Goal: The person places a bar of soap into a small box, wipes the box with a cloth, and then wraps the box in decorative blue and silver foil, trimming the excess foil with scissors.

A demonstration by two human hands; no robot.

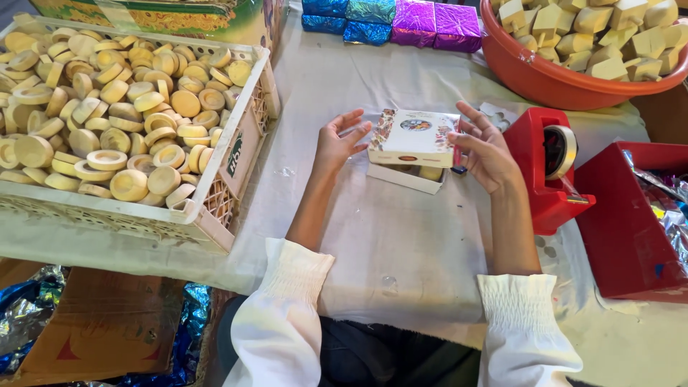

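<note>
On the cloth-covered table (401, 236), a small printed box lid (413, 137) sits askew over its white base (403, 177), long axis crosswise, between both hands: right hand (485, 148) fingers touching its edge, left hand (340, 141) open just beside.

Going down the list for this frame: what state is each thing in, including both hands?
Left hand: open, fingers spread, beside the box lid, not touching it.
Right hand: holding the box lid's right edge.
Box lid: lifted, tilted above the base.
Box base: open, on the cloth.
Crate: full of round pieces.
Orange basin: heaped with blocks.
Tape dispenser: loaded with tape.
</note>
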